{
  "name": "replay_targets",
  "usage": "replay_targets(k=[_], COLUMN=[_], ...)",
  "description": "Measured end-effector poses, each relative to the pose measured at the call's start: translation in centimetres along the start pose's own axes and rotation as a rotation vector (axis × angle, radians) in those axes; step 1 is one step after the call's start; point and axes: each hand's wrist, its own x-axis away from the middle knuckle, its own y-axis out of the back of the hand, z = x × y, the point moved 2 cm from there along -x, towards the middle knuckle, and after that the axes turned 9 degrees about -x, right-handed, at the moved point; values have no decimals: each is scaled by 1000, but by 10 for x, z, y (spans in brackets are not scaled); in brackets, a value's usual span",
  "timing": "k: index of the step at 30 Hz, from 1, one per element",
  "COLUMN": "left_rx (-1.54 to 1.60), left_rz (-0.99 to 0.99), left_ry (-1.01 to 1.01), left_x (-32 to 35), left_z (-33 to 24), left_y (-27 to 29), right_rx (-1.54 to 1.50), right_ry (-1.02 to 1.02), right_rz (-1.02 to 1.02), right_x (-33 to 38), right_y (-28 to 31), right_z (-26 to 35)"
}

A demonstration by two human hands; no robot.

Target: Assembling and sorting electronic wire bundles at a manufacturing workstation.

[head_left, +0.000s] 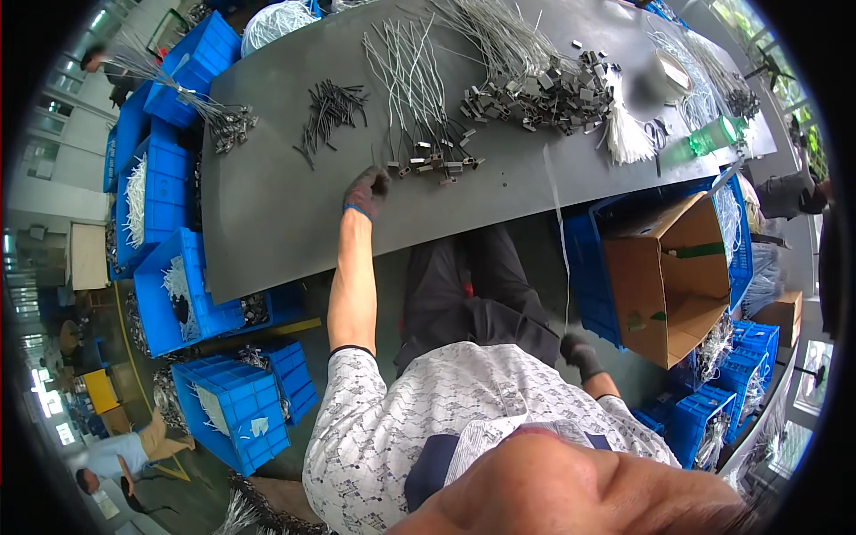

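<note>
My left hand (366, 190), in a dark glove with a blue cuff, reaches onto the grey table (276, 223) and touches the end of a row of thin grey wires with small metal end pieces (419, 98). Whether its fingers pinch a wire I cannot tell. My right hand (581, 353), also gloved, is down beside my lap with its fingers closed on a long thin white strip (558, 232) that runs up to the table edge.
A heap of small metal clips (544, 89) and a pile of dark pins (332, 109) lie on the table, with scissors (657, 135), a green bottle (713, 135) and a tape roll (670, 73) at right. Blue crates (234, 412) stand left; an open cardboard box (673, 276) right. Another person (116, 459) bends at lower left.
</note>
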Motion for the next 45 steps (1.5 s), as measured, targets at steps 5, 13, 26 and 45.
replay_targets(k=[5, 13, 26, 45], left_rx=[109, -6, -242, -720], left_rz=[266, 198, 98, 353], left_ry=[46, -257, -692, -621], left_x=[46, 93, 103, 119], left_z=[25, 81, 42, 87], left_y=[-130, -257, -249, -248], right_rx=[-446, -241, -230, -989], right_ry=[-11, 171, 201, 606], right_rz=[-629, -722, -762, -827], right_x=[62, 58, 49, 103], right_y=[-35, 139, 90, 238], right_z=[22, 140, 102, 205])
